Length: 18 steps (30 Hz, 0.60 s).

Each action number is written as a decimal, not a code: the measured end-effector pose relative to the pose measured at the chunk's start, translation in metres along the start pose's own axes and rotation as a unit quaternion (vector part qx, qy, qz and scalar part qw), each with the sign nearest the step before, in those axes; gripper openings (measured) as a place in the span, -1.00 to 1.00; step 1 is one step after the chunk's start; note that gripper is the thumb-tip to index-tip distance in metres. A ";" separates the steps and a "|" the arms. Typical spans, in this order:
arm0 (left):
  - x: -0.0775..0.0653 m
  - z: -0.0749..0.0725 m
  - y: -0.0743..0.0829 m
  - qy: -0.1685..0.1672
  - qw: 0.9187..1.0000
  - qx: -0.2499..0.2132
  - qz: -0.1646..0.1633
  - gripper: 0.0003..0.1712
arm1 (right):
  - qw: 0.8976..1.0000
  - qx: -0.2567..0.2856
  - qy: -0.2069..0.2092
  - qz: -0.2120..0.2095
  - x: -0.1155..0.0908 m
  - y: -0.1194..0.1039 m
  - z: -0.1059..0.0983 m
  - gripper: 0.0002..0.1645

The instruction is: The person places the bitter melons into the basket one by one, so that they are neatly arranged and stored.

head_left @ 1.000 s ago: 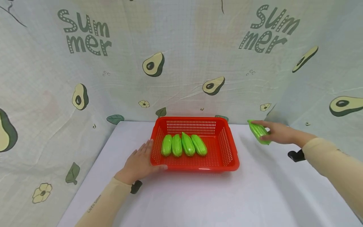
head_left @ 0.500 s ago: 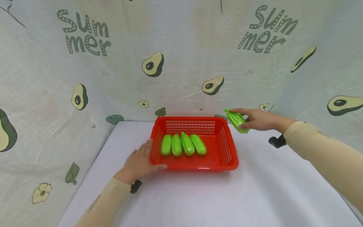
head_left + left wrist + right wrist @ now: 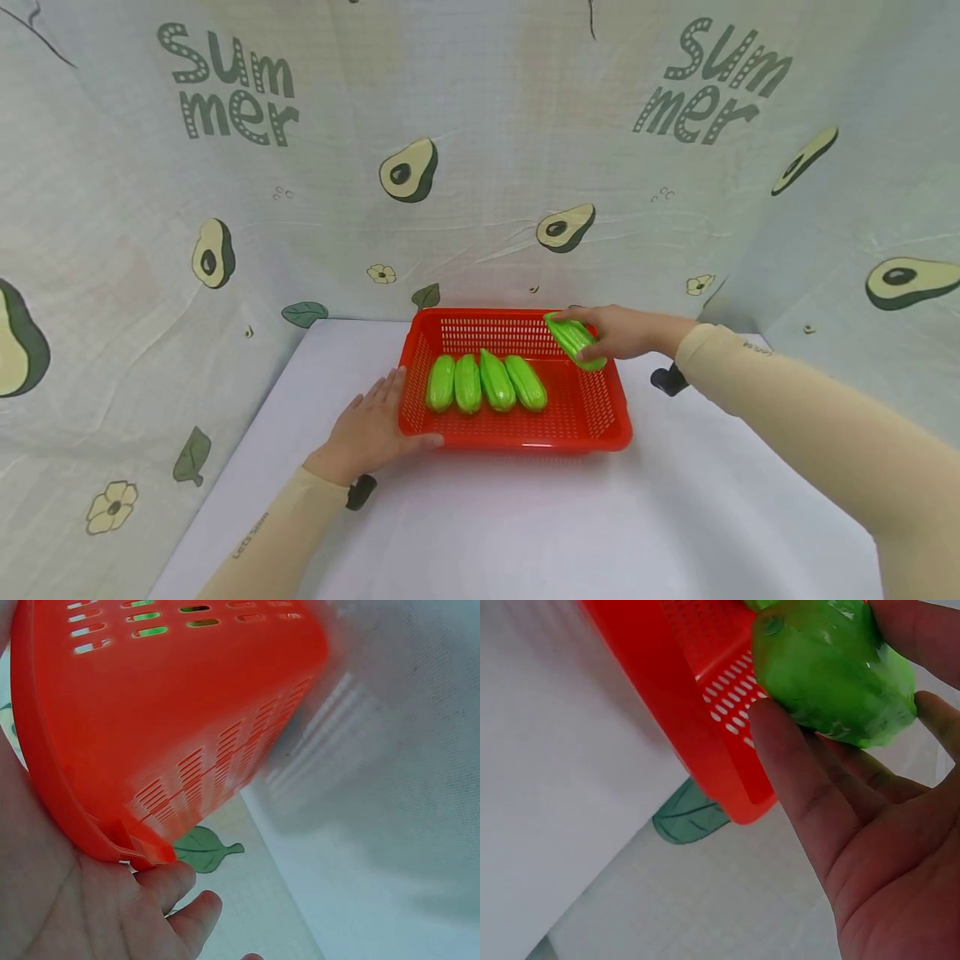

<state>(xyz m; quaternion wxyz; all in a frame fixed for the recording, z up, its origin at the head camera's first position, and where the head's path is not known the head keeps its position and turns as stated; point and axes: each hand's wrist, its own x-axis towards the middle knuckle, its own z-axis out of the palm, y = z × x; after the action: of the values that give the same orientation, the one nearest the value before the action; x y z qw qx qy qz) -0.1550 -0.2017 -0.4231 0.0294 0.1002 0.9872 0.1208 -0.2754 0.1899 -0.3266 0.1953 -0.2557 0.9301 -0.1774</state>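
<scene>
My right hand (image 3: 624, 332) holds a shiny green ridged gourd (image 3: 573, 340) over the right back part of a red plastic basket (image 3: 517, 444). In the right wrist view, thumb and fingers clasp the gourd (image 3: 829, 675) from its sides, with its blunt end facing the camera. Several similar gourds (image 3: 468, 385) lie side by side in the basket's left and middle part. My left hand (image 3: 367, 432) rests at the basket's left front corner, fingers straight along the left rim and thumb at the front rim. The left wrist view shows its palm against the rim (image 3: 49, 772).
The basket stands on a white table (image 3: 480, 525) near its back edge. A cloth (image 3: 480, 108) printed with avocados, leaves and lettering hangs behind and at both sides. A dark wrist device (image 3: 669, 381) sits under the right wrist.
My right hand has carried the gourd leftward from the table's right side, rising and then lowering, to above the basket's right part. The left hand and basket have stayed in place.
</scene>
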 end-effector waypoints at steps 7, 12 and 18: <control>0.000 0.000 0.000 0.000 1.000 0.001 -0.001 0.54 | 0.999 -0.014 -0.044 0.002 0.020 -0.005 0.019 -0.13; 0.000 0.001 0.000 0.003 1.000 -0.001 0.002 0.55 | 0.998 -0.007 -0.058 0.028 0.030 -0.004 0.032 -0.12; 0.001 0.001 -0.001 0.003 1.000 0.000 0.001 0.55 | 0.997 0.002 -0.070 0.045 0.039 -0.003 0.044 -0.13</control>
<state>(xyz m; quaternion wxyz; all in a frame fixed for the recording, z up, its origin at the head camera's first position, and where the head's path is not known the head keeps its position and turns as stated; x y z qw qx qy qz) -0.1558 -0.2023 -0.4245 0.0263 0.1008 0.9872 0.1207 -0.2849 0.1566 -0.3743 0.2679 -0.2249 0.9244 -0.1519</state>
